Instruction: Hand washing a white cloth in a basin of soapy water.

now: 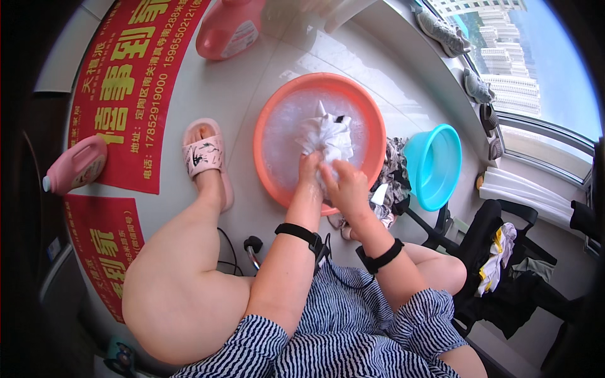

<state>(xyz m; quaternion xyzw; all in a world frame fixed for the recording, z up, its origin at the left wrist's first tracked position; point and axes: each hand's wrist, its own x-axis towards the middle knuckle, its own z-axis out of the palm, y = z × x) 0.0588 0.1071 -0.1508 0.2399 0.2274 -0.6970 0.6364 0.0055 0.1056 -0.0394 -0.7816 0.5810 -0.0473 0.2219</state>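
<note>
A wet white cloth garment (329,133) with a small dark patch is bunched up over an orange plastic basin (263,177). Cloudy, sudsy water (279,137) fills much of the basin. My left hand (310,166) grips the lower part of the bundle, its fingers largely hidden by the cloth. Beside it, my right hand (349,183) is closed around a twisted end of the same garment, near the basin's front rim. Suds cling to my left wrist. Each forearm wears a black strap.
Right of the basin, patterned clothes (396,163) lie against a turquoise bucket (439,165). A chair (501,274) holds more clothes. Pink detergent jugs (229,33) stand by red printed mats (127,94) at left. Shoes (442,33) line the window ledge. My slippered foot (203,151) is left of the basin.
</note>
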